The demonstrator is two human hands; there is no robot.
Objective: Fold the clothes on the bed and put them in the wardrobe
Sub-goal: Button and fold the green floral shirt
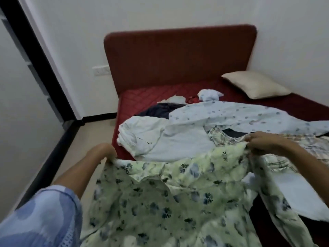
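A pale green garment with blue flowers (178, 196) is stretched out in front of me, over the near edge of the red bed (142, 98). My left hand (106, 152) grips its left top corner beside the bed. Its right top corner is pinched by my right hand (258, 139) above the mattress. Beyond it lie a white garment (140, 134), a light blue printed garment (240, 114), a plaid shirt (292, 150) and a dark blue piece (158, 111). A small white bundle (208, 95) and a red item (191, 99) sit farther back.
A beige pillow (256, 84) lies at the far right by the dark red headboard (178, 56). A strip of tiled floor (96, 138) runs left of the bed, bounded by a white wall with black skirting. A wall socket (101, 70) sits beside the headboard.
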